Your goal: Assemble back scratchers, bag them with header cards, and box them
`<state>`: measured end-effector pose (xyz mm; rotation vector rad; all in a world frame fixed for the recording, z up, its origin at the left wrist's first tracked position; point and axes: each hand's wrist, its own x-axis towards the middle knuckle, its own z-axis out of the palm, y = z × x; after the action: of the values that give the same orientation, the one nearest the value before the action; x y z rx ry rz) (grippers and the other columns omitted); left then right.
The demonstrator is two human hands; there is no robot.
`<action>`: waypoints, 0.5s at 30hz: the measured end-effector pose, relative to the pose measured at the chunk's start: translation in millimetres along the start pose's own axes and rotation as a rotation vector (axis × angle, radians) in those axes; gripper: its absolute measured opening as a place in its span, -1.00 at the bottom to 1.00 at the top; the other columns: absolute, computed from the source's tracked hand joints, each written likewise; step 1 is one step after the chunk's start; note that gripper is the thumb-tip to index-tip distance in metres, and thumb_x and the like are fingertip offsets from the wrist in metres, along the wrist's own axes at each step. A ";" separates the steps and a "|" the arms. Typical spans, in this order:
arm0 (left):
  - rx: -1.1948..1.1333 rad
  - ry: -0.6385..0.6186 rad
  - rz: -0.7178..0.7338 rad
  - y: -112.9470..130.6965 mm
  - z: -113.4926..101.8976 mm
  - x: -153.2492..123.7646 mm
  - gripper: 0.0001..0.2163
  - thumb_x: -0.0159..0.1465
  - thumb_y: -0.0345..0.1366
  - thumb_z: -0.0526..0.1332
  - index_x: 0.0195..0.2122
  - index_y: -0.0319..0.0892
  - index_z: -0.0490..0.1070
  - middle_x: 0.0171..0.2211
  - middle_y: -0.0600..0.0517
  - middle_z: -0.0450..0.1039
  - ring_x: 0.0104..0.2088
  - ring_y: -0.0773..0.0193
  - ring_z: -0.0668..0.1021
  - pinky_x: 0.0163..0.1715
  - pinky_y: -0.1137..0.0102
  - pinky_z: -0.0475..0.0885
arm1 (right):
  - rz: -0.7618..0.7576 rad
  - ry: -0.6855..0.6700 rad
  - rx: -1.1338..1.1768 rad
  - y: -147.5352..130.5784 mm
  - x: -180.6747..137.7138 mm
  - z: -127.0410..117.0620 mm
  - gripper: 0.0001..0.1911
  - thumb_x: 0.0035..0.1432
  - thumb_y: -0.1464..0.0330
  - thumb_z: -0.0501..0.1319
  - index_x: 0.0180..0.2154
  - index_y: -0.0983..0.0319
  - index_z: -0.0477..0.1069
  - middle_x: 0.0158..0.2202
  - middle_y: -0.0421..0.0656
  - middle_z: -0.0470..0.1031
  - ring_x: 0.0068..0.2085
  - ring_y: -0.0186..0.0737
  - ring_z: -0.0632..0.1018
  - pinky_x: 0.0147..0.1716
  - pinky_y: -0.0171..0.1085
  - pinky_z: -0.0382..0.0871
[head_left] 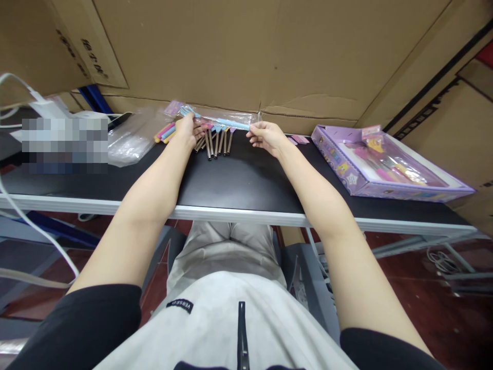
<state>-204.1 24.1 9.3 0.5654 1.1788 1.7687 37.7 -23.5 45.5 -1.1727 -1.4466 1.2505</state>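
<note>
Both forearms stretch out across the black table [239,180], wrists low, reaching to its far edge by the cardboard wall [231,51]. Fingers curled, the left hand [187,129] and right hand [266,137] each pinch one end of a clear sleeve [234,121] with a blue fork inside. They hold it level just above a row of metal-handled forks [216,145].

Left hand [187,128]: gripped one end of a clear sleeve [241,117] with a blue fork [227,123] inside.
Right hand [265,136]: pinched the sleeve's other end.
Beneath: metal-handled utensils [215,145] lay side by side on the black table [239,180].
Left: crumpled plastic bags [131,136].
Right: a purple boxed set [385,164], well apart from both hands.
Behind: cardboard sheets [269,51].
</note>
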 end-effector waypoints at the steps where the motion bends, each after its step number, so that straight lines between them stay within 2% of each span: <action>1: 0.002 -0.007 0.003 -0.3 0.0 -0.8 -0.65 0.31 0.05 0.44 -0.30 -0.05 0.38 -0.39 -0.03 0.63 -0.22 0.06 0.76 -0.18 0.32 0.64 | -0.004 0.002 0.004 0.2 0.1 0.3 -0.78 0.38 0.36 0.44 -0.23 0.20 0.40 -0.41 -0.28 0.59 -0.47 -0.45 0.54 -0.36 -0.43 0.46; 5: -0.017 -0.011 -0.019 1.5 0.1 -6.1 -0.63 0.36 0.07 0.40 -0.35 -0.05 0.36 -0.41 -0.01 0.61 -0.23 0.10 0.74 -0.19 0.33 0.61 | 0.000 0.015 0.033 -0.5 -0.7 2.4 -0.81 0.42 0.39 0.38 -0.24 0.20 0.39 -0.42 -0.30 0.58 -0.50 -0.49 0.50 -0.40 -0.46 0.42; 10: 0.009 0.009 -0.062 9.5 0.2 -17.8 -0.71 0.55 -0.24 0.17 -0.37 -0.11 0.32 -0.46 0.09 0.55 -0.22 0.32 0.69 -0.14 0.42 0.48 | 0.005 0.021 0.035 -0.8 -1.3 3.8 -0.79 0.39 0.38 0.41 -0.23 0.20 0.39 -0.40 -0.29 0.59 -0.47 -0.47 0.53 -0.35 -0.45 0.46; 12: 0.013 0.003 -0.060 12.0 0.7 -21.2 -0.72 0.56 -0.32 0.11 -0.37 -0.14 0.30 -0.49 0.10 0.52 -0.19 0.37 0.67 -0.10 0.42 0.45 | 0.006 0.020 0.033 -0.5 -1.1 3.8 -0.80 0.40 0.38 0.40 -0.23 0.20 0.39 -0.40 -0.29 0.59 -0.47 -0.47 0.53 -0.36 -0.45 0.45; 15: 0.006 0.006 -0.046 13.2 2.0 -22.2 -0.74 0.51 -0.35 0.14 -0.38 -0.13 0.30 -0.49 0.09 0.52 -0.16 0.34 0.68 -0.10 0.41 0.47 | 0.003 0.010 0.031 -0.1 -1.2 4.0 -0.81 0.42 0.40 0.37 -0.24 0.20 0.39 -0.43 -0.29 0.58 -0.48 -0.48 0.52 -0.39 -0.47 0.42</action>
<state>-197.5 4.0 24.2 0.5324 1.1926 1.7294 34.1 -25.4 45.1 -1.1588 -1.4138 1.2638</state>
